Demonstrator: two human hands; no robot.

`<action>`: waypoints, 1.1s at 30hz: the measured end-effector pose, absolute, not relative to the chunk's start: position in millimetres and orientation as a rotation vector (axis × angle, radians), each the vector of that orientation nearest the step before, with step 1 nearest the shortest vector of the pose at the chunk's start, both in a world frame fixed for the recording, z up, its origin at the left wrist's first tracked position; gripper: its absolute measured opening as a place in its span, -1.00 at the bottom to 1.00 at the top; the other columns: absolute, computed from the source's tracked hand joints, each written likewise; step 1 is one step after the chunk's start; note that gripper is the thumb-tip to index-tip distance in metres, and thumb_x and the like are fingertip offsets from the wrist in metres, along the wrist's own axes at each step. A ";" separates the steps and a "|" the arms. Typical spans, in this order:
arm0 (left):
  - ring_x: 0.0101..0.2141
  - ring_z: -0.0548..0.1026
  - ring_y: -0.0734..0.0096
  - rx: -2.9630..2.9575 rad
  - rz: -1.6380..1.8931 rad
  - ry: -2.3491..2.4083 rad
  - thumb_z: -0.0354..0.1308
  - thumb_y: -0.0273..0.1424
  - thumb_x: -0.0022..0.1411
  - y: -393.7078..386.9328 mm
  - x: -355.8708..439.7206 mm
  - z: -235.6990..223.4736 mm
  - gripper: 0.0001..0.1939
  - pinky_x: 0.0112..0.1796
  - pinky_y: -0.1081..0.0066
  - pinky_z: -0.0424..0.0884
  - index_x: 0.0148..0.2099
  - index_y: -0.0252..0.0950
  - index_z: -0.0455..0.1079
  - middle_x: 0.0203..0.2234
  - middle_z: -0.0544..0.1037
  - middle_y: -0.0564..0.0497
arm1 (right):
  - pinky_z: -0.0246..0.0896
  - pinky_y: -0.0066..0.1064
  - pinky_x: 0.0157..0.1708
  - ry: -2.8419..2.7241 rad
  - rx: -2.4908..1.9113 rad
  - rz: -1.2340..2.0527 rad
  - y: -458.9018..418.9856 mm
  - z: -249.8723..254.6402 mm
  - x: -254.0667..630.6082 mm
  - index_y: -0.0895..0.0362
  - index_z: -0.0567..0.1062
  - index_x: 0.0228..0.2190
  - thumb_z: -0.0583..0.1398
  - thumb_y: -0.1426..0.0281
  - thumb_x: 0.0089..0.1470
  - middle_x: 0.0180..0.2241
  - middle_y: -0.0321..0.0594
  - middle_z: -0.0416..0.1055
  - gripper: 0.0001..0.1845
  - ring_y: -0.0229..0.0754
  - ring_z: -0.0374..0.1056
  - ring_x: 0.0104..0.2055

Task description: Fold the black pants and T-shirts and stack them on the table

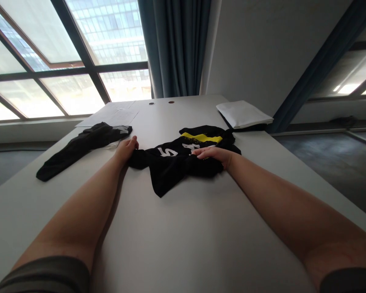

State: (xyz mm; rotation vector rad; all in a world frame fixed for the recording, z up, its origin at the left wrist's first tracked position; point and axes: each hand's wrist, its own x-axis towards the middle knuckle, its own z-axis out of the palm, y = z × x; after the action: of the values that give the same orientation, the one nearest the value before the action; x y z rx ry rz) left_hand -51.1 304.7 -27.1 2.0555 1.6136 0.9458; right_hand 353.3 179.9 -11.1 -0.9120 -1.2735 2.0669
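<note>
Left hand (127,148) pinches the shirt's (171,156) nine-o'clock end; right hand (213,154), fingers loosely curled, touches its four-o'clock side.

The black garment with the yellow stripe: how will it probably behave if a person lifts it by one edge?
The black garment is probably floppy, since it lies in loose folds and one corner spreads limply on the table. It would likely hang and lose its shape. It looks like thin cloth, so probably light and hardly fragile.
</note>
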 end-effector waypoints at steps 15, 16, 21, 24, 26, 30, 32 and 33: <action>-0.48 0.44 0.28 2.154 0.817 1.582 0.09 0.00 0.27 300.1 -49.4 -28.0 -0.60 -0.35 0.31 0.34 -0.35 -0.22 0.48 -0.53 0.57 0.00 | 0.16 -0.54 -0.66 -2.313 -0.819 2.572 146.2 8.6 300.1 0.20 0.64 -0.25 0.35 0.02 0.16 -0.61 -0.31 0.51 -0.55 -0.32 0.29 -0.70; -0.45 0.47 0.26 2.182 0.784 1.578 0.12 -0.02 0.26 298.1 -46.5 -26.5 -0.62 -0.31 0.30 0.36 -0.34 -0.21 0.51 -0.50 0.59 0.00 | 0.13 -0.55 -0.69 -2.326 -0.833 2.535 144.9 9.2 298.4 0.20 0.63 -0.26 0.33 0.03 0.18 -0.64 -0.34 0.49 -0.56 -0.34 0.26 -0.72; 0.10 0.51 0.03 2.538 0.563 1.133 0.12 0.01 0.35 279.2 -12.3 -18.4 -0.46 0.17 0.16 0.35 0.21 -0.18 0.51 0.12 0.60 -0.11 | 0.17 -0.57 -0.68 -2.174 -0.922 2.470 144.6 8.1 299.3 0.16 0.53 -0.24 0.33 0.09 0.17 -0.60 -0.35 0.51 -0.62 -0.32 0.31 -0.71; 0.42 0.17 -0.05 2.738 0.317 0.752 0.10 0.02 0.40 261.3 20.9 -19.6 -0.35 0.38 0.01 0.06 0.44 -0.04 0.28 0.46 0.24 -0.04 | 0.18 -0.57 -0.68 -2.113 -0.960 2.479 147.2 5.3 300.3 0.15 0.48 -0.23 0.36 0.10 0.14 -0.58 -0.34 0.53 -0.62 -0.31 0.33 -0.71; 0.46 0.08 -0.06 2.791 0.224 0.637 0.12 -0.01 0.40 249.6 40.6 -23.1 -0.42 0.39 -0.03 0.04 0.39 -0.02 0.34 0.50 0.16 0.00 | 0.20 -0.57 -0.68 -2.087 -0.974 2.472 149.4 3.2 300.8 0.15 0.48 -0.21 0.37 0.09 0.13 -0.58 -0.33 0.54 -0.60 -0.30 0.35 -0.70; 0.41 0.20 0.01 2.860 0.302 0.588 0.13 -0.09 0.39 238.8 58.5 -26.5 -0.67 0.34 -0.03 0.15 0.07 -0.11 0.48 0.42 0.32 -0.04 | 0.34 -0.50 -0.63 -1.989 -0.976 2.382 153.9 -2.4 302.0 0.14 0.48 -0.17 0.37 0.07 0.10 -0.55 -0.33 0.55 -0.56 -0.26 0.42 -0.65; 0.28 0.39 0.03 2.882 0.300 0.618 0.11 -0.13 0.39 241.6 57.1 -24.2 -0.76 0.27 0.03 0.27 -0.11 -0.14 0.49 0.31 0.45 -0.06 | 0.37 -0.47 -0.61 -1.961 -0.990 2.252 155.4 -5.9 302.0 0.13 0.48 -0.17 0.34 0.06 0.13 -0.55 -0.36 0.53 -0.58 -0.26 0.41 -0.65; 0.18 0.48 0.06 2.895 0.281 0.651 0.10 -0.15 0.38 244.3 54.8 -22.4 -0.77 0.21 0.08 0.33 -0.19 -0.15 0.48 0.22 0.52 -0.08 | 0.35 -0.46 -0.62 -1.969 -1.015 2.143 156.0 -7.7 301.8 0.12 0.48 -0.17 0.31 0.07 0.16 -0.55 -0.37 0.51 -0.61 -0.27 0.39 -0.66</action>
State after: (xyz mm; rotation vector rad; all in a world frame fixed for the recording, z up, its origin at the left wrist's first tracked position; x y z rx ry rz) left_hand 54.8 244.3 -22.4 2.8945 0.6508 0.2808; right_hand 301.8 156.0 -7.7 -1.0146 -1.9695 2.1434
